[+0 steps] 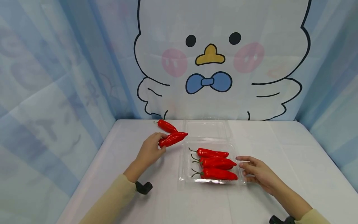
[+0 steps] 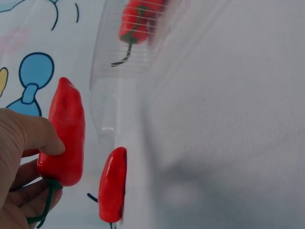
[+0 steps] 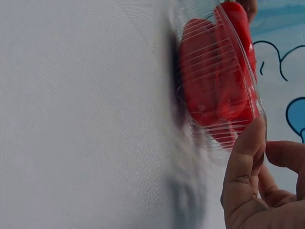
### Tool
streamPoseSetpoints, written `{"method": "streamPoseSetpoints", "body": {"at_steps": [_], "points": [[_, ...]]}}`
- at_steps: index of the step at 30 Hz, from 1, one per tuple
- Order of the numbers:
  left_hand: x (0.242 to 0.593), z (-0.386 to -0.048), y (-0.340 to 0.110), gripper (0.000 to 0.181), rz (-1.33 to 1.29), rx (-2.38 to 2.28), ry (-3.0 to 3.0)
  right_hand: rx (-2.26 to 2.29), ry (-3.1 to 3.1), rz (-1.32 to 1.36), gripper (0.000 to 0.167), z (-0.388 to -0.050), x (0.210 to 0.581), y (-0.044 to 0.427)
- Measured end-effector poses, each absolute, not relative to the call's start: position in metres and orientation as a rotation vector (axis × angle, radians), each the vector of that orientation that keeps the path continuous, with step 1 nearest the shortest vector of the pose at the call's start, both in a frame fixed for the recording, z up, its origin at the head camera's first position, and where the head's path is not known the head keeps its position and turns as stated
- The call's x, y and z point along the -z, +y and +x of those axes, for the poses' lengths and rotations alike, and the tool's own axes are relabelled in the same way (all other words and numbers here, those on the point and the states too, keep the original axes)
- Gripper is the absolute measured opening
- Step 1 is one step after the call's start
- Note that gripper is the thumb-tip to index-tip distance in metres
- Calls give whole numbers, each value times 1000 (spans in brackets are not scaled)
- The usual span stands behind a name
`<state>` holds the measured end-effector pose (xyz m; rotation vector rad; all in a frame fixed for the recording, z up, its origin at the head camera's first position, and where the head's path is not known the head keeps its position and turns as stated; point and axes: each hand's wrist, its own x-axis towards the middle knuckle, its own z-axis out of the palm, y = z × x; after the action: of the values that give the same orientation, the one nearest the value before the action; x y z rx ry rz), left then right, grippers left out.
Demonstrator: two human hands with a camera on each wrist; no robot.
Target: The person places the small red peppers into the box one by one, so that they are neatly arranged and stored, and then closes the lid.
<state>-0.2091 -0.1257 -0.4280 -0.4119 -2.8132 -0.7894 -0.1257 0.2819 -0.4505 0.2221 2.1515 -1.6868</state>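
Note:
My left hand [image 1: 152,148] pinches a red chili pepper [image 1: 173,139] between thumb and fingers. In the left wrist view the thumb presses the side of this pepper [image 2: 66,133], and its green stem hangs toward the palm. Just beyond it, another red pepper [image 1: 167,126] lies on the table. A clear plastic clamshell box [image 1: 184,168] stands with its lid laid back and several red peppers [image 1: 219,174] inside, stems to the left. At the box's right side, my right hand [image 1: 260,174] touches the wall with loosely bent fingers; the right wrist view shows one fingertip [image 3: 257,126] against it.
The box's transparent lid [image 1: 207,129] lies flat toward the back of the white-covered table [image 1: 288,149]. Behind it hangs a curtain [image 1: 209,102] with a cartoon bird, and blue patterned curtains [image 1: 53,93] stand at both sides.

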Motion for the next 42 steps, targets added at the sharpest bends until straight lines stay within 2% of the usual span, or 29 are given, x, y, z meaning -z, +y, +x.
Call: {"method": "streamPoseSetpoints", "body": {"at_steps": [42], "points": [[414, -198, -57, 33, -971, 795, -2804, 1688, 2152, 203, 58, -125, 451, 283]]}}
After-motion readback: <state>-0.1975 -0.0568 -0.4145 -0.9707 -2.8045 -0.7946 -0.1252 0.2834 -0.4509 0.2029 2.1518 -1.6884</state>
